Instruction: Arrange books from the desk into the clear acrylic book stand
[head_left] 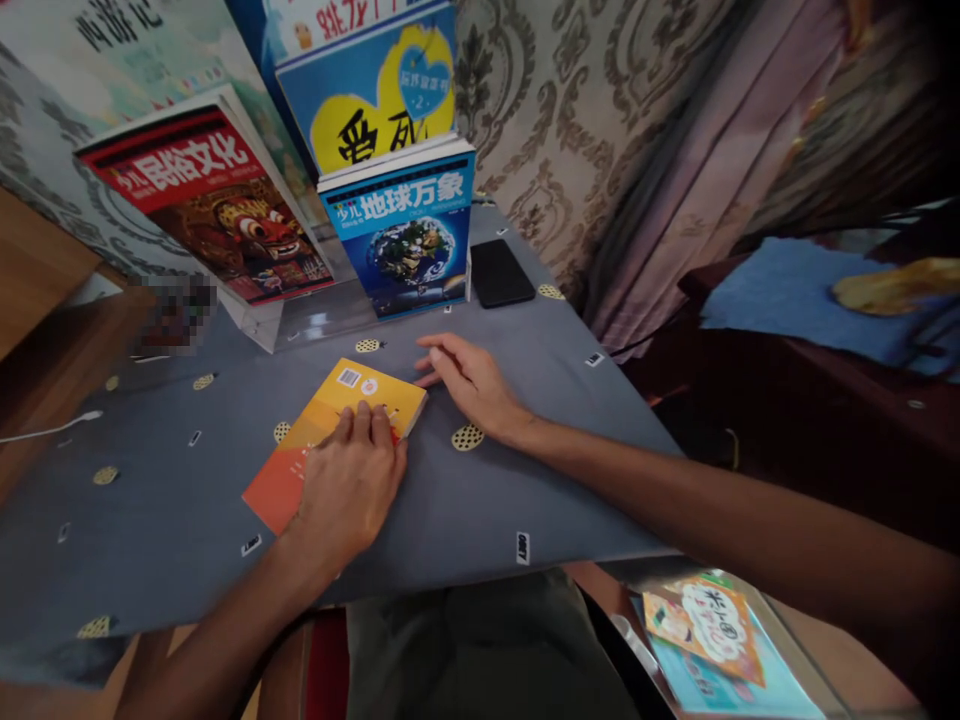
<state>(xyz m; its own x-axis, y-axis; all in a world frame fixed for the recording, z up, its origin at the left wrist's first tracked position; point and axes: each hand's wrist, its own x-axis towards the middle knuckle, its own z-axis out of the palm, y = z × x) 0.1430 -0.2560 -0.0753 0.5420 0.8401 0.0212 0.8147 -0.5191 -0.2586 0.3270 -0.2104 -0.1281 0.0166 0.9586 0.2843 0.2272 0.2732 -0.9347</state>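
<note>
On the grey surface [450, 510], my left hand [352, 478] lies open, palm down, across the yellow-orange paperback [322, 410]. My right hand [476, 388], half-open and empty, is at the paperback's 2 o'clock.

1. A yellow-and-orange rectangular paper book [319, 418] lies on the grey cloth-covered table [187, 510], under the left hand [352, 480].
2. Behind it stands a blue rectangular paper book [412, 250].
3. Left of that: a red rectangular paper book [240, 220]; right: a flat black phone [501, 272].

Red book [251, 225] reads 民俗文化 — blue book [411, 250], 地球万象.
</note>
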